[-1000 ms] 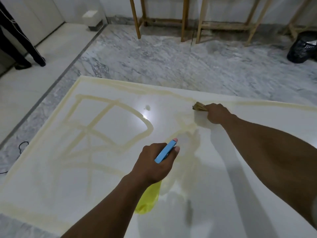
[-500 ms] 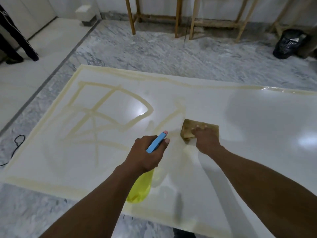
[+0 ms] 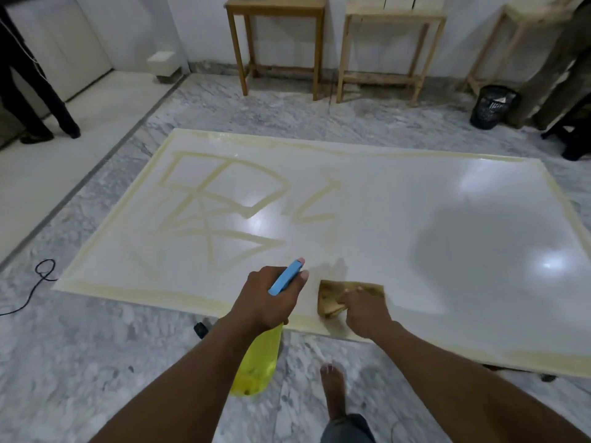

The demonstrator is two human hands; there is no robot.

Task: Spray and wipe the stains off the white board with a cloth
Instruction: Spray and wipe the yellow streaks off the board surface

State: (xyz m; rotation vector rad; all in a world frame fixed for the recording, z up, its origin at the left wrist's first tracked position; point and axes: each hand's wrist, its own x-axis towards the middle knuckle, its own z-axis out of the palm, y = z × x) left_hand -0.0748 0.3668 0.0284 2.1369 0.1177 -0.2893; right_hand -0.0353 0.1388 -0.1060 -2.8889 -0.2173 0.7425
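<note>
The board is laid flat on the marble floor. Yellowish stains are seen as crossed lines on its L half, w/ a few strokes near the middle and a band along the edges. The R half is seen mostly white and glossy.

The cloth, brown and crumpled, is pressed onto the board close to the near edge, below the middle strokes. Its R part is covered by the R hand, palm down, fingers laid fairly straight on top; no pinch is seen.

The bottle is gripped by the L hand, fingers curled round the neck under the blue spray head. The head is pointed away over the board, just L of the cloth. The yellow body is hung below the wrist, over the floor at the near edge. Whether a finger is set on the trigger cannot be told, as it is hidden by the hand.

The hands are held just beside each other, not touching.

A bare foot is planted on the floor below the R hand. Beyond the board, two wooden tables are stood by the wall, w/ a black bin to the R. A cable is looped on the floor at L, and another person's dark legs are seen far L.
</note>
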